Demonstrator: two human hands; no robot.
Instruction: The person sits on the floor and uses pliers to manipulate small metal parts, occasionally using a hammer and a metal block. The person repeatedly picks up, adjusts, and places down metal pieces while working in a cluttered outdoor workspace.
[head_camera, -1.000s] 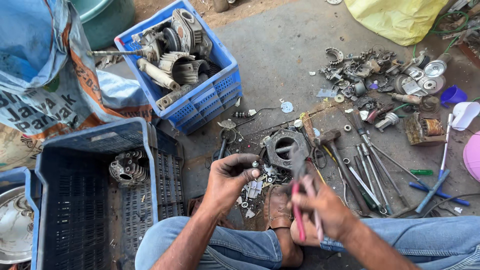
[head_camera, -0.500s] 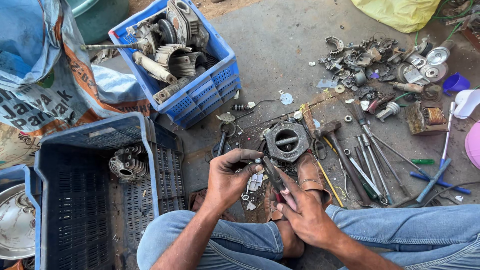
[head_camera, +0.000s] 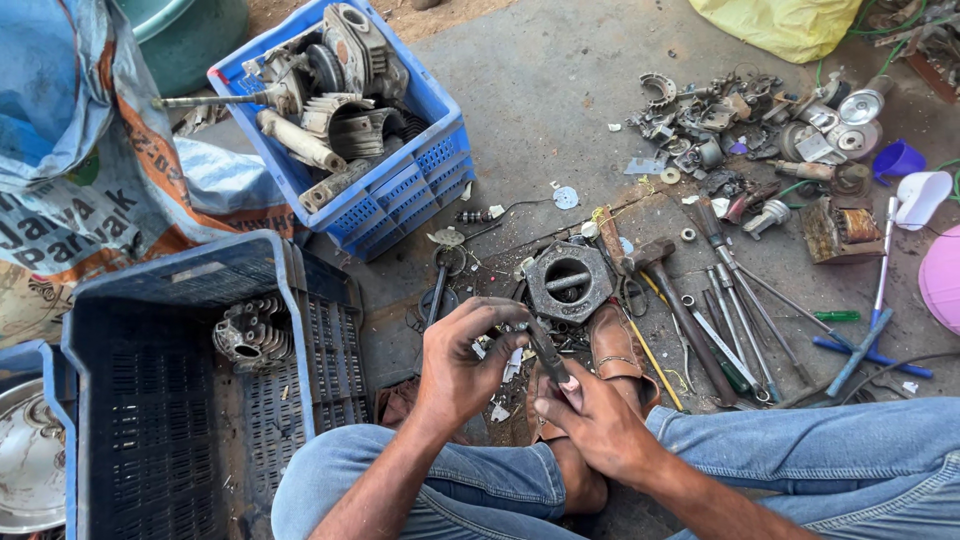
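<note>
Denim knees closest to cam, and btwn them both hands work one small dark metal part (head_camera: 549, 352): left hand (head_camera: 462, 362) curled round its upper end, right hand (head_camera: 590, 420) pinching the lower end w/ thumb + fingers. Just beyond sits a hex-shaped metal housing (head_camera: 568, 281) on the concrete, hammer (head_camera: 668, 285) beside it. Farther back, blue crate (head_camera: 400, 190) full of engine bits.

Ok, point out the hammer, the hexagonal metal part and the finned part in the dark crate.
hammer (head_camera: 655, 252), head view, on its metal head.
hexagonal metal part (head_camera: 568, 281), head view, on its middle.
finned part (head_camera: 250, 333), head view, on its fins.
</note>
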